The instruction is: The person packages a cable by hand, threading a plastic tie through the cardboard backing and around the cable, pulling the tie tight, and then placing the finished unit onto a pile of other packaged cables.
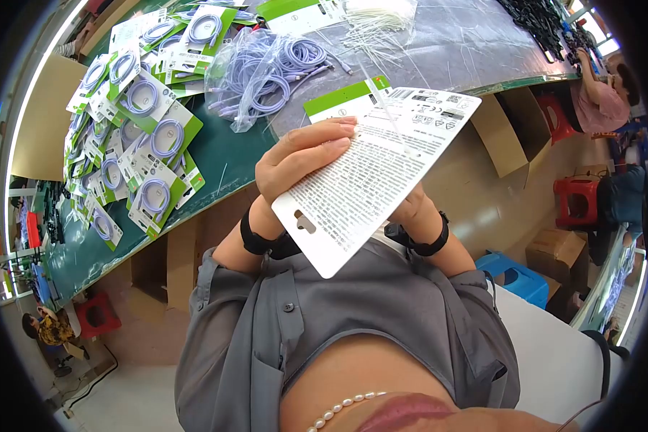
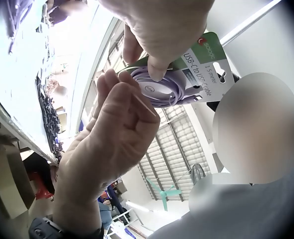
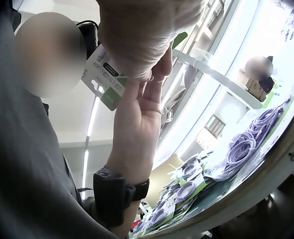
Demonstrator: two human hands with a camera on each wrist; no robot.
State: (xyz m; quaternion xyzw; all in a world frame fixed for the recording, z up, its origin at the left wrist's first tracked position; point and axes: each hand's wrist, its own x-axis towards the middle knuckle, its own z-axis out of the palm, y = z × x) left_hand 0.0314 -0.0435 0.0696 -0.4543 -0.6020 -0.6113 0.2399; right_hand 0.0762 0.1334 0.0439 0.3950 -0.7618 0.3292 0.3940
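My left hand (image 1: 306, 155) grips a retail card (image 1: 360, 173) with its printed back facing up, fingers over the back. In the left wrist view, a coiled lilac USB-C cable (image 2: 178, 94) sits on the card's front, with the left thumb on that side. Below the card is my right hand (image 1: 410, 207), mostly hidden by it in the head view. In the left wrist view the right hand (image 2: 119, 119) has curled fingers pinching a thin white cable tie (image 2: 145, 106). A thin tie (image 1: 383, 104) also stands out from the card's back.
Many carded lilac cables (image 1: 142, 97) are piled on the green table (image 1: 216, 155) at left. A clear bag of loose cables (image 1: 259, 72) and a bundle of white cable ties (image 1: 374, 29) lie ahead. A blue stool (image 1: 518, 277) stands at right; other people sit further off.
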